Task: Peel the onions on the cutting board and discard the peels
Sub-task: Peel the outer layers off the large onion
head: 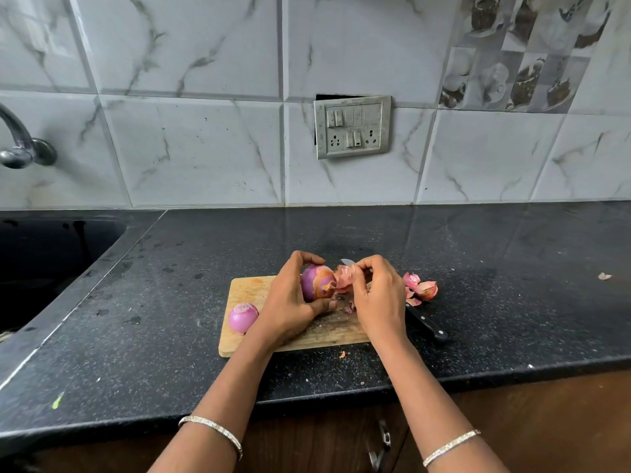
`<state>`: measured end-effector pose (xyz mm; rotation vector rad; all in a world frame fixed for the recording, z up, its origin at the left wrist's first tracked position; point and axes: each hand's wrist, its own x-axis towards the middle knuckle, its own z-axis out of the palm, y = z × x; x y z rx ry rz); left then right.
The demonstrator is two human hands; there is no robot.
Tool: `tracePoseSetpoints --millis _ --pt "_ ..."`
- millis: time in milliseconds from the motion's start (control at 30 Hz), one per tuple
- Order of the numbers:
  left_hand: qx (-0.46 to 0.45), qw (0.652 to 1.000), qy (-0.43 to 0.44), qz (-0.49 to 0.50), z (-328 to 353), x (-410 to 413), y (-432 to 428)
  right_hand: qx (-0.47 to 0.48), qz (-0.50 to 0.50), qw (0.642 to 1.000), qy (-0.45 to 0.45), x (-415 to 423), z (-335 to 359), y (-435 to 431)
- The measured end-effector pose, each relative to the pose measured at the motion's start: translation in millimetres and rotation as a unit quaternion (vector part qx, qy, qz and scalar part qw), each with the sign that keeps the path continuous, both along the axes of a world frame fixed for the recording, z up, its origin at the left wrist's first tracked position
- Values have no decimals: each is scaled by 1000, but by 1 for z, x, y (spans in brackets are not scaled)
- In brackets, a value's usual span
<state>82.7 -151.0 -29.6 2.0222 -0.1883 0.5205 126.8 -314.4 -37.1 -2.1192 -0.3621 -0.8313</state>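
Setting: a black speckled countertop (478, 268) runs below a grey marble-tiled wall carrying a switch plate (352, 127); a dark sink (51, 261) sits at the far left under a tap (20, 141).

Edges and room: the wooden cutting board (246, 288) lies near the counter's front edge, and bare counter stretches wide to its right and behind it, with a strip between it and the sink rim.

Left hand: the left hand (290, 302) cups the half-peeled onion (317, 281) over the board, fingers curled over its top and thumb under it.

Right hand: the right hand (379, 295) pinches a papery peel (343, 276) that hangs off the onion's right side, just beside the left thumb.

Onions, counted: two. One is in the grip; the peeled onion (242, 317) sits on the board's left part, just left of the left wrist.

Peels: a small heap of loose peels (421, 288) lies on the counter off the board's right end, and a single scrap (604, 276) lies far right.

Knife: one knife; its black handle (426, 324) pokes out beside the right hand, its blade tip showing behind the fingers.

Bangles: two, one on each forearm.
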Motion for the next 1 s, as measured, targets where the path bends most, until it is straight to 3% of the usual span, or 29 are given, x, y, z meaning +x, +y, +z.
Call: tracePoseSetpoints --millis 133,333,633,1000 --pt "-31 1000 7 4 0 0 -1 23 73 997 -30 -6 5 -3" --pt "-11 1000 -19 3 -1 2 1 -31 140 989 -46 -11 8 2" --pt "37 998 -42 3 -5 5 2 -28 96 992 -75 -6 4 2" --pt "-43 998 -31 -27 -1 0 1 -19 57 997 -46 -6 6 -1"
